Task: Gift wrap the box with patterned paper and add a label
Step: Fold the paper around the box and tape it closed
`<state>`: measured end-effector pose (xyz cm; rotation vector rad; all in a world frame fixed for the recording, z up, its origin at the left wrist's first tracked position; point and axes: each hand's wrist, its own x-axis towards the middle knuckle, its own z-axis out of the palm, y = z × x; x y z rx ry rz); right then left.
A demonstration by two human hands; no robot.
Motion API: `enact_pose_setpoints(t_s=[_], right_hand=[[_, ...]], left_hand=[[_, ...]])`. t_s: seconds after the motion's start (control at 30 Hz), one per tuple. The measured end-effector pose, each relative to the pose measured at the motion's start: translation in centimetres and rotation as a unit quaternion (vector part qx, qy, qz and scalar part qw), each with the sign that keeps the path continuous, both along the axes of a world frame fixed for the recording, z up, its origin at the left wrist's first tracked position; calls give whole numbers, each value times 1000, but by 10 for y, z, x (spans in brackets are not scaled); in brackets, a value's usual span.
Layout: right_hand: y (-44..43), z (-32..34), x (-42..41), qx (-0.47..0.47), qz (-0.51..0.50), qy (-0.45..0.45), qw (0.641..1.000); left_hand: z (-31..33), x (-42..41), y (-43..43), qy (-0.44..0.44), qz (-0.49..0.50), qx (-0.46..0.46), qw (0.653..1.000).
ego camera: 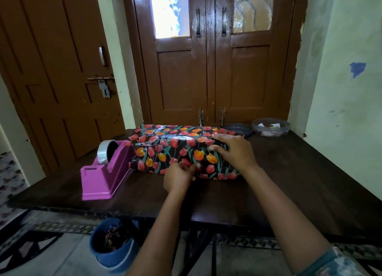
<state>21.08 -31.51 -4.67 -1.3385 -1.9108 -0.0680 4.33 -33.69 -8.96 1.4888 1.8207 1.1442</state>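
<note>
A box wrapped in black paper with red and orange tulips lies across the middle of the dark wooden table. Shiny clear tape shows along its top seam. My right hand lies on the box's right end, fingers bent over the top edge and pressing the paper. My left hand is at the near lower edge of the box, its fingertips pinching the paper there. No label is visible on the box.
A purple tape dispenser with a roll of clear tape stands just left of the box. A dark lid and a clear plastic bowl with small items sit at the back right. A blue bucket stands under the table.
</note>
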Motion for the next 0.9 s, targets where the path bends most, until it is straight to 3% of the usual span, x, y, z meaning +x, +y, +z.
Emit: enact_pose_setpoints(t_s=[0.1,0.23,0.4,0.53,0.77,0.9], right_hand=[[-1,1,0,-3,-2,-1,1000],[-1,0,-1,-2,-5,-5,1000],[-1,1,-1,3,-9,-16,1000],[-1,0,-1,10,-6,-15,1000],[-3,3,-3,11,-14,-25,1000],[-6,5,-2,9,-15,-37,999]], left_hand=[[10,-5,-12,13,-3,164,986],[33,-2,-10,89,-52,357,928],[40,-5,10,281,-147,432,844],[32,-4,19,351,-149,457,803],[42,-2,22,430,-79,396,807],[66,-15,37,352,-57,259,898]])
